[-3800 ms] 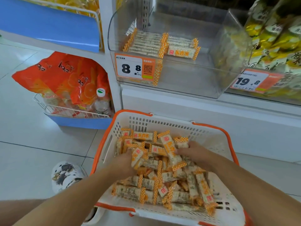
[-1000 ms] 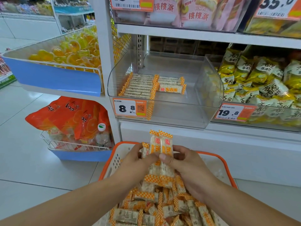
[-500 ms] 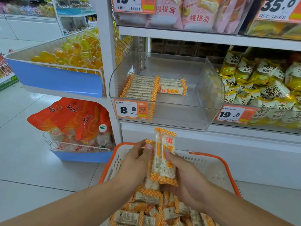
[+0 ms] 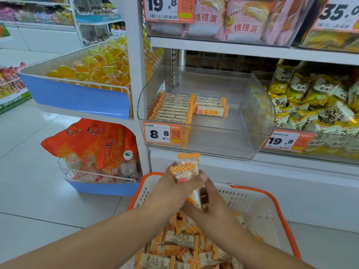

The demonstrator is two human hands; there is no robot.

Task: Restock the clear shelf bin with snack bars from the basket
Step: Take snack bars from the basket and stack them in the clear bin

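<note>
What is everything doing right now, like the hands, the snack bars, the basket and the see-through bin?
Left hand: holds the bars, raised above the basket.
Right hand: steadies the same bars.
Held snack bars: upright bundle, below the bin.
Clear shelf bin: mostly empty, few bars lying flat at left.
Basket: on floor, many loose bars inside.

Price tag [image 4: 162,135] on front wall of clear shelf bin [image 4: 213,140]: large "8.8", QR code on its orange right part; small print illegible.

Price tag [image 4: 287,141], neighbouring bin to the right: "19.8", barcode beneath.

Upper shelf, left tag [image 4: 168,8]: "19.8", barcode below. Upper shelf, right tag [image 4: 338,13]: "35.", cut off by frame edge.

Pink bags [image 4: 240,18] on upper shelf: red "桃桃派".

Yellow-white packets [image 4: 318,98] right of bin: "非油炸" readable; larger characters unclear.

Snack bar [image 4: 210,112] lying in bin: red characters on wrapper, not legible.
</note>
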